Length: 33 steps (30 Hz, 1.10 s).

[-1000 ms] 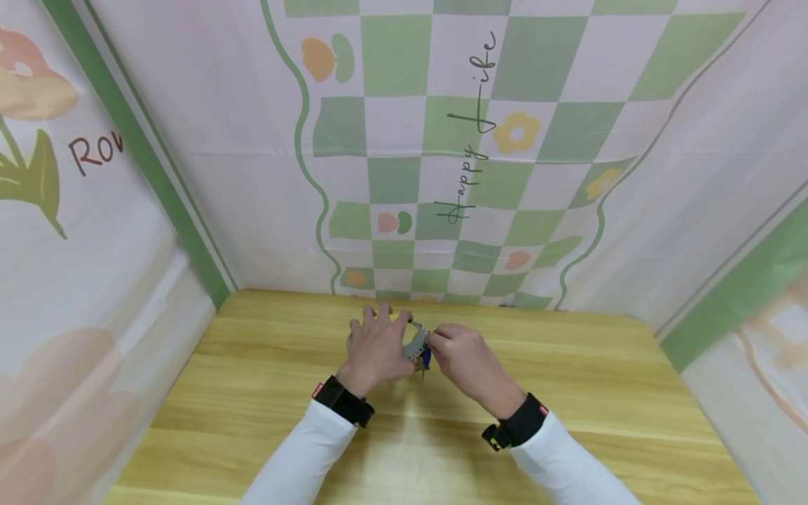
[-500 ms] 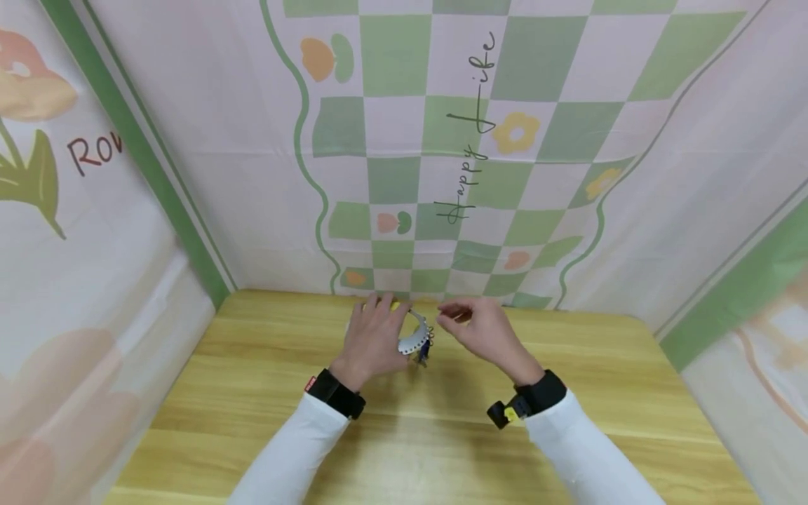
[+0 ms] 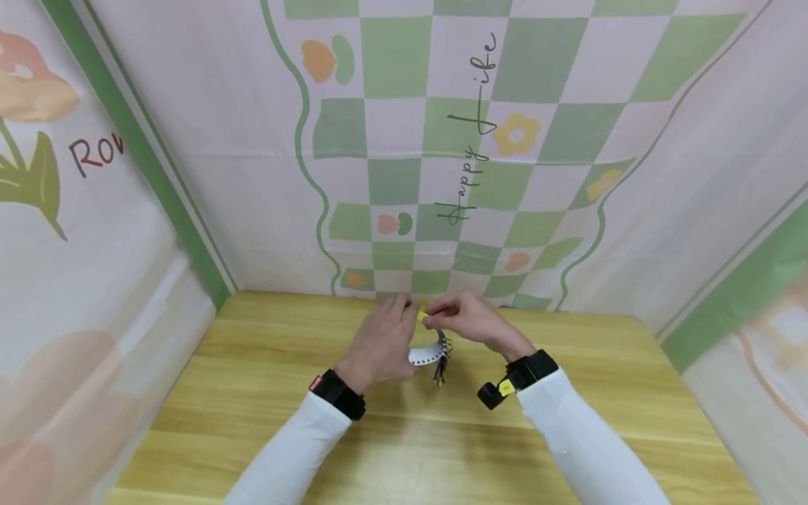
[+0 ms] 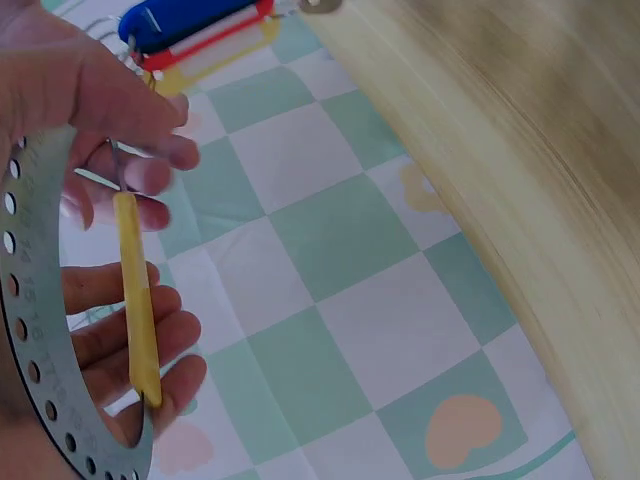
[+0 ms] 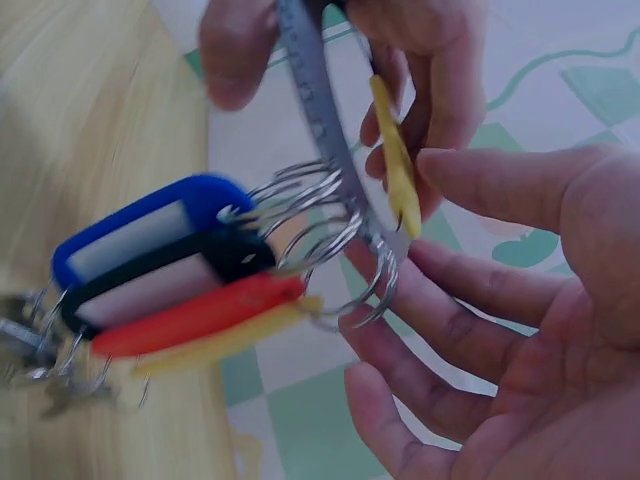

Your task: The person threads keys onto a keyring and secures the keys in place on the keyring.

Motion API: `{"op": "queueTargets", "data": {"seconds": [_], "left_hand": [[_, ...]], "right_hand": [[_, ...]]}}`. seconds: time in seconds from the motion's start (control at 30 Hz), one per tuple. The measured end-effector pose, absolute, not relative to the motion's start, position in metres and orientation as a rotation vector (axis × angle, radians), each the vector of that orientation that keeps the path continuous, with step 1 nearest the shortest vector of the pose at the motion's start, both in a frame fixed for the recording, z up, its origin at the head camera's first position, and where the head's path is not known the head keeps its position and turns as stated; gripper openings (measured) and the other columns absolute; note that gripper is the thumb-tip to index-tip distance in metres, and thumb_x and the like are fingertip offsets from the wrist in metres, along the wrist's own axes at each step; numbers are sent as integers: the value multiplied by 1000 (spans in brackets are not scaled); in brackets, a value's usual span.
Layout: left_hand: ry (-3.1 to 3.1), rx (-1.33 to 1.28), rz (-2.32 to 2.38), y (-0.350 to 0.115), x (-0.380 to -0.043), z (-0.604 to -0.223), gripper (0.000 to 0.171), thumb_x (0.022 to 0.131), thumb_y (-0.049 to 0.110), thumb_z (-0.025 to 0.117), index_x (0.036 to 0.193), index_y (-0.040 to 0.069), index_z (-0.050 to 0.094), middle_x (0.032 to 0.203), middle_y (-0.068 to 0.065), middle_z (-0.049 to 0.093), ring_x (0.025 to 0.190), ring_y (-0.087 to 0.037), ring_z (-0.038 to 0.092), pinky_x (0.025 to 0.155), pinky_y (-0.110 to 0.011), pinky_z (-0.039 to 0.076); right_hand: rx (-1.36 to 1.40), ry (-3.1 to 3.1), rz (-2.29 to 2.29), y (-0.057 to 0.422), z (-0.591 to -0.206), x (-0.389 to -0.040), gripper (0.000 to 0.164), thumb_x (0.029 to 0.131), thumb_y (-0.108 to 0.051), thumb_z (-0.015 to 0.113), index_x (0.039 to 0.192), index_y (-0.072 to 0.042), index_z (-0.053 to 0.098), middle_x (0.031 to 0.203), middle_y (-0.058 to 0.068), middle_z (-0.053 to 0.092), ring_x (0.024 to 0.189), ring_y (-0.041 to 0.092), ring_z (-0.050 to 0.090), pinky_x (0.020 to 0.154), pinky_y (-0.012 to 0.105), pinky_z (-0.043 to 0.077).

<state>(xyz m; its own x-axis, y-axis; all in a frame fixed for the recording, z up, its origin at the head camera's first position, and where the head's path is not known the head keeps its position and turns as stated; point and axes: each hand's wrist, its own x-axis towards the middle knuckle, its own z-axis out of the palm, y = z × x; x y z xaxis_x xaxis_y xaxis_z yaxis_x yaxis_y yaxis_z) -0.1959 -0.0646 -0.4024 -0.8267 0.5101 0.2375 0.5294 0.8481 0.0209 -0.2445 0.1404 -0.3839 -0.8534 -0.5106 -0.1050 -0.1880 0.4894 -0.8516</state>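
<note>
My left hand (image 3: 381, 344) grips a large flat metal key ring (image 5: 318, 100); numbered holes run along its edge in the left wrist view. A yellow key tag (image 4: 138, 295) hangs inside the ring, beside the left fingers. At its lower end in the right wrist view, my right hand (image 5: 540, 290) has thumb and forefinger right at the tag, the other fingers spread loosely. Small split rings on the big ring's near side carry a blue key tag (image 5: 150, 235), a dark green tag (image 5: 165, 285), a red tag (image 5: 200, 318) and another yellow tag (image 5: 225, 340).
Several blurred keys (image 5: 40, 345) dangle from the tags. The hands work over the back part of a wooden table (image 3: 416, 449). Behind it stands a fabric backdrop (image 3: 404, 175) with green checks, and more printed cloth (image 3: 145, 280) hangs at the sides.
The right hand first drew away from the hanging tags, up and to the right, then came back in to the yellow tag. The ring has turned and shifted slightly right in the left hand.
</note>
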Motion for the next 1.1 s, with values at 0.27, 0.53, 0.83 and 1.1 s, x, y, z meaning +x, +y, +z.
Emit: {"op": "queueTargets", "data": {"seconds": [0.27, 0.53, 0.83, 1.1], "left_hand": [[-2694, -879, -67, -64, -197, -406, 114, 61, 58, 88, 149, 2, 42, 137, -14, 52, 129, -29, 50, 114, -41, 36], [-2756, -682, -91, -69, -195, -406, 118, 58, 54, 92, 155, 14, 37, 143, -17, 46, 132, -35, 46, 112, -51, 35], [-2732, -625, -217, -74, -194, -411, 117, 58, 27, 95, 158, 21, 33, 146, -25, 40, 127, -42, 49, 103, -55, 44], [-2680, -496, -831, -79, -193, -414, 125, 57, -9, 90, 159, 3, 19, 145, -26, 44, 123, -39, 53, 96, -47, 52]], "right_hand": [[-480, 2239, -1463, 143, -390, -246, 30, 98, -8, 64, 122, 11, 64, 104, 19, 72, 96, 22, 69, 91, 39, 55], [-410, 2118, -1553, 147, -395, -247, 26, 99, -2, 61, 120, 13, 62, 100, 17, 69, 91, 21, 68, 86, 36, 57], [-378, 2011, -1624, 151, -397, -243, 22, 98, -2, 62, 116, 11, 62, 98, 15, 71, 88, 24, 70, 87, 51, 56], [-339, 1968, -1715, 153, -402, -240, 29, 99, 1, 59, 122, 18, 53, 96, 14, 72, 88, 24, 71, 82, 42, 59]]}}
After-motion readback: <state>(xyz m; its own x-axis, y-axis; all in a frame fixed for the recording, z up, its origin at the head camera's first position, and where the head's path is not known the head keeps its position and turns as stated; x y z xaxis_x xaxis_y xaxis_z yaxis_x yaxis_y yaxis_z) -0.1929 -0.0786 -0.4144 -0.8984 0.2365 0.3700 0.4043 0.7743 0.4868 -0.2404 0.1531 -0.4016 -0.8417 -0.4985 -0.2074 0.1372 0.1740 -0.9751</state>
